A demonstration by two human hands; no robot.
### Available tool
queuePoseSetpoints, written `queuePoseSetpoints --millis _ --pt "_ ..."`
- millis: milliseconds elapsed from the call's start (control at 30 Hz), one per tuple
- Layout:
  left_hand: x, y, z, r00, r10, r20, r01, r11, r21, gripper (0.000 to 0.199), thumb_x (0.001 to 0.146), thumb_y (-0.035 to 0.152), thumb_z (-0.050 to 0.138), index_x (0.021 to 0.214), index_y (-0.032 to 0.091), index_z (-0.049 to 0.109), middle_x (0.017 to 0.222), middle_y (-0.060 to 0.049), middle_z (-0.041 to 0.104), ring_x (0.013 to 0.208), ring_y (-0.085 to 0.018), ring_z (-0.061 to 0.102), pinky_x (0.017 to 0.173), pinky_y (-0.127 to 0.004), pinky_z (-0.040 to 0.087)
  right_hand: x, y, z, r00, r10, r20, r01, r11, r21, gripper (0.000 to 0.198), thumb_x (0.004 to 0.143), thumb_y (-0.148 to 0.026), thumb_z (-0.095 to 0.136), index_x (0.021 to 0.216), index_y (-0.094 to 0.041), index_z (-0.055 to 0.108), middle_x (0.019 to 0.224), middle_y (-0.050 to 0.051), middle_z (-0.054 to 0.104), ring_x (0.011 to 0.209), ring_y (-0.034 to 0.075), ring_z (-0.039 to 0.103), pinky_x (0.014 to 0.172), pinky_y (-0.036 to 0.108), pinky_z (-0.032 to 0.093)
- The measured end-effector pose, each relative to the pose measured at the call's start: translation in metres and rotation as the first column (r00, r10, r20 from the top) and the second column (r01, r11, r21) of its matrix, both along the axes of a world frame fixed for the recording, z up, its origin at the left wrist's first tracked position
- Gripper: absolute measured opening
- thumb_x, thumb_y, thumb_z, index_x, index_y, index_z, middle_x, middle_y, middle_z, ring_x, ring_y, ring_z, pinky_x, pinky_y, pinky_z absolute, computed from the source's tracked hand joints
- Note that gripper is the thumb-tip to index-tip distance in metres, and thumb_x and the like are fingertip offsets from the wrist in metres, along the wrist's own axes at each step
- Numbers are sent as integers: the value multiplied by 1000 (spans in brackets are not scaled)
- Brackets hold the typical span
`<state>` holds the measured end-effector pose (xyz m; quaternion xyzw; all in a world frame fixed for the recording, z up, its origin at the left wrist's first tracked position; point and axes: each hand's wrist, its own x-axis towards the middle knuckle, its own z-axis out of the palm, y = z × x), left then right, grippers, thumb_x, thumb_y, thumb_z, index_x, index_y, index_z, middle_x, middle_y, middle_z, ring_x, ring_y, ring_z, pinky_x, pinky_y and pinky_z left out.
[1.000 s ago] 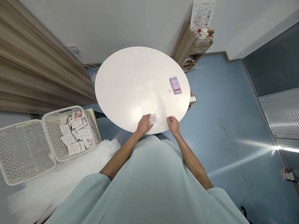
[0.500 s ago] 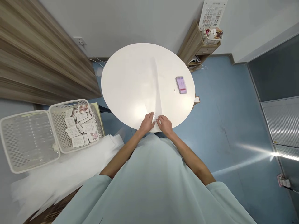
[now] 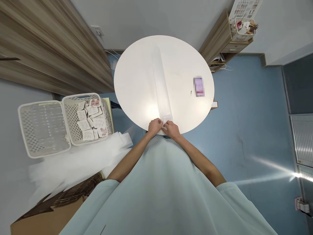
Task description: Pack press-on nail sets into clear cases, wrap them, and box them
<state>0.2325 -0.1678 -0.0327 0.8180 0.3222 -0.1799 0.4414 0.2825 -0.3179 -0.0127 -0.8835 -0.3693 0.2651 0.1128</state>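
Note:
A long, narrow, translucent plastic bag (image 3: 161, 85) lies flat across the white round table (image 3: 134, 75), running from the far side to the near edge. At its near end my left hand (image 3: 155, 126) has its fingers curled in a pinch on the plastic. Close beside it, my right hand (image 3: 171, 129) also pinches the end of the bag, thumb and fingertips together. The two hands' fingertips nearly meet. Exactly what is between the fingertips is too small to make out.
A purple pixelated item (image 3: 199, 86) lies on the table's right, near a small dark object (image 3: 191, 93). On the left stand an open white basket (image 3: 73, 143) of cards and a pile of white plastic (image 3: 80, 166). A wooden cabinet (image 3: 217, 39) stands at back right.
The bag now lies wider and flatter, where it looked narrow and folded before. My left fingers have curled in more. The view has shifted, so the surroundings sit further right.

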Motion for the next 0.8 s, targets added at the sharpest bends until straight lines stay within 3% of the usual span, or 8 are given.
queuePoseSetpoints --millis 167,333,467,633,800 --pt "1 -6 -1 998 39 -51 -38 999 8 18 97 34 58 96 22 72 102 -6 80 95 -25 72 81 -34 53 18 -15 5 977 -209 -39 211 977 31 21 107 -39 59 112 -22 72 111 8 71 108 23 65 79 32 50" --pt "6 -12 5 992 78 -101 -76 997 32 12 94 33 62 91 23 69 102 -5 79 94 -24 71 76 -32 51 46 -30 1 878 -466 -113 464 885 -46 30 102 -42 65 124 -21 67 122 10 72 110 24 68 83 32 51" --pt "11 -16 10 981 104 -164 -92 993 76 9 91 31 62 93 24 68 102 -6 78 95 -26 70 75 -33 50 60 -30 -7 820 -495 -286 490 867 -94 28 100 -45 67 113 -21 71 112 8 78 108 23 71 86 32 52" --pt "11 -29 13 986 64 -155 -31 977 209 15 96 29 54 100 23 67 101 -11 74 97 -30 70 82 -39 53 66 -28 -11 797 -491 -350 507 860 -52 17 96 -38 68 99 -22 70 107 6 79 101 22 72 84 32 54" --pt "7 -41 6 999 25 45 -40 926 376 37 99 22 48 132 12 59 134 -25 63 123 -38 64 97 -49 54 67 -31 -17 782 -499 -373 531 847 -20 18 94 -40 69 96 -23 68 103 6 79 96 22 74 81 33 56"
